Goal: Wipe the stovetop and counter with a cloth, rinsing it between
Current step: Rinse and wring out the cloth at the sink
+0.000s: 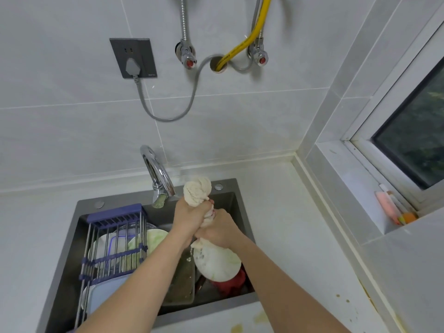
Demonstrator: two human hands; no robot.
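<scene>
A cream-white cloth (197, 190) is twisted into a rope above the dark sink (235, 203). My left hand (189, 213) grips its upper part, with a bunched end sticking out above the fist. My right hand (219, 230) grips it just below, and the lower end (200, 243) pokes out underneath. Water drips from that lower end into the sink. The chrome faucet (158, 181) stands just left of the cloth. The white counter (288, 224) spreads to the right of the sink. No stovetop is in view.
A wire dish rack with blue ends (115, 239) spans the sink's left half, with plates under it. A white plate (216, 263), a red item (230, 282) and a metal tray (180, 280) lie in the basin. Yellowish stains (262, 318) mark the near counter. Small items (394, 210) sit on the window ledge.
</scene>
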